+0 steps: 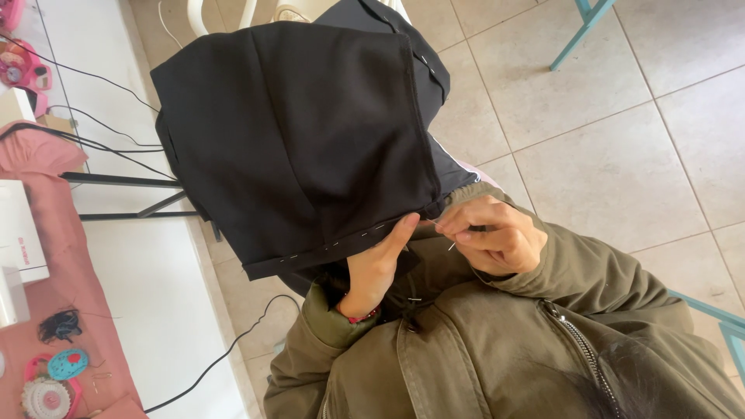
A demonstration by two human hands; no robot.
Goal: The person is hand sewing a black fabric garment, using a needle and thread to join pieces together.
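A large black fabric piece (pixel 303 132) is spread over my lap and hangs forward. Its folded hem (pixel 334 248) shows a line of light stitches. My left hand (pixel 376 268) grips the hem from below, with the thumb pressed on the edge. Just to its right, my right hand (pixel 497 237) pinches a thin sewing needle (pixel 452 246) close to the hem's end. Both arms are in olive jacket sleeves, and a red band sits on my left wrist.
A table with a pink cloth (pixel 54 256) stands at the left, carrying a white sewing machine (pixel 19 233), a round pincushion (pixel 46 396) and a black thread tangle (pixel 60 324). Black cables (pixel 225 353) trail over the tiled floor. Teal furniture legs (pixel 578 31) stand at the upper right.
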